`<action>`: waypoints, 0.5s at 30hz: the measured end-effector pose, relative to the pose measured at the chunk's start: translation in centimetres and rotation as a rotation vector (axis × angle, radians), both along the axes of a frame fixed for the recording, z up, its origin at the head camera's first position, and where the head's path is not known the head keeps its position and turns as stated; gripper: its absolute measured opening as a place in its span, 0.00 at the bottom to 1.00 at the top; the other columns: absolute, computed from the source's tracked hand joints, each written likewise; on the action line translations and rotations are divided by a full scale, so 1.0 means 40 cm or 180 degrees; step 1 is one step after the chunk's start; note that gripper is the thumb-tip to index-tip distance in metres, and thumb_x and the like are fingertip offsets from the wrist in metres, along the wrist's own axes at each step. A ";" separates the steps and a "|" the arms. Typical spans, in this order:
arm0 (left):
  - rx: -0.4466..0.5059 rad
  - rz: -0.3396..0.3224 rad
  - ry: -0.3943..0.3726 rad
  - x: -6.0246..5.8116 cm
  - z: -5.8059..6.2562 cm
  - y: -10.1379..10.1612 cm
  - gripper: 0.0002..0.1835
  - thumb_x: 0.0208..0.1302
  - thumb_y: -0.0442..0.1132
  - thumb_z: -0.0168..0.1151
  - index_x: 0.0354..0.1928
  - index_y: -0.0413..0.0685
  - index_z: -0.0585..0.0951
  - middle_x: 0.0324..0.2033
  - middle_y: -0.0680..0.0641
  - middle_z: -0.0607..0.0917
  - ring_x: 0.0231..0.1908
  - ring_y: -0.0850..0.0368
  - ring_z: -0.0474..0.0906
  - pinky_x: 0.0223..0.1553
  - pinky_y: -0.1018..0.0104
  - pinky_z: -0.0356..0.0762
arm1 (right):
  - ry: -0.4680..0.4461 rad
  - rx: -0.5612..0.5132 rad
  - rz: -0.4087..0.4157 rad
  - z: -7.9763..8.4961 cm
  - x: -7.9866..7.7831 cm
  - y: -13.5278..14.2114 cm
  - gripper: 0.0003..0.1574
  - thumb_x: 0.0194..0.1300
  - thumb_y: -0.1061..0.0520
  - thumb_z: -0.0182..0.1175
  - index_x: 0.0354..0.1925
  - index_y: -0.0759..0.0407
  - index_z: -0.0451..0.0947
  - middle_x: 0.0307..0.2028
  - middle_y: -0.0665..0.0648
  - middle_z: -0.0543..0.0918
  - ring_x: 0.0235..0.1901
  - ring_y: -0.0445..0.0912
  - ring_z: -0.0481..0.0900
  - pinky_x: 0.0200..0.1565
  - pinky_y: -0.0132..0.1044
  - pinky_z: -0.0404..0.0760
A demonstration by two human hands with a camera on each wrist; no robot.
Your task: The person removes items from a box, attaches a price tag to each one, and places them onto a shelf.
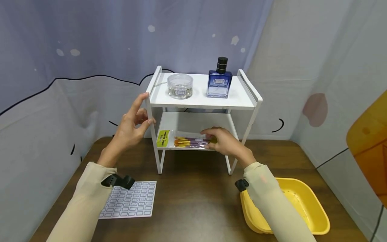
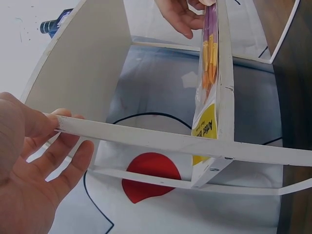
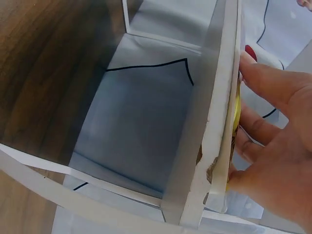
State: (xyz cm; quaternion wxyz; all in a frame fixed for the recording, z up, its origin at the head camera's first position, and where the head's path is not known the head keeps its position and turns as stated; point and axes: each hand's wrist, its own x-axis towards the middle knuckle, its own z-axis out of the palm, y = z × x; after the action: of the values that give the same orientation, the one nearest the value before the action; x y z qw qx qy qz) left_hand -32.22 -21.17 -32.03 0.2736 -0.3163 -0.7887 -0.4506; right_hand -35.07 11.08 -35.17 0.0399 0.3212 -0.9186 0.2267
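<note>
A small white two-tier rack (image 1: 199,102) stands on the table. My left hand (image 1: 127,129) holds its left front post, the index finger higher up and the thumb lower. On the lower shelf lies a clear packet of artist brushes (image 1: 191,144) with a yellow-green label and purple handles. My right hand (image 1: 225,143) pinches the packet's right end, at the shelf's front edge. The left wrist view shows the packet (image 2: 209,63) lying along the shelf board. In the right wrist view the board's chipped edge (image 3: 214,136) hides most of the packet.
On the upper shelf stand a clear round jar (image 1: 180,88) and a blue perfume bottle (image 1: 219,83), each with a small sticker. A sheet of stickers (image 1: 136,200) lies at the table's left. A yellow basin (image 1: 323,220) sits at the right, partly behind my right sleeve.
</note>
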 end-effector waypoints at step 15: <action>-0.0021 0.0013 -0.0011 -0.002 -0.003 -0.005 0.41 0.61 0.16 0.57 0.74 0.49 0.58 0.28 0.39 0.83 0.30 0.53 0.79 0.37 0.77 0.74 | 0.0075 0.0009 -0.0140 0.006 0.003 -0.012 0.30 0.62 0.59 0.69 0.62 0.60 0.77 0.49 0.60 0.85 0.51 0.55 0.81 0.56 0.52 0.78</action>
State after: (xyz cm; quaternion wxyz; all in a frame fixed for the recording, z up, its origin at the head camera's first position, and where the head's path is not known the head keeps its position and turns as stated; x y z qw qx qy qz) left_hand -32.31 -21.36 -32.14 0.2722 -0.3149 -0.7912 -0.4480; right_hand -34.97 10.60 -34.93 0.0551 0.3036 -0.9253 0.2206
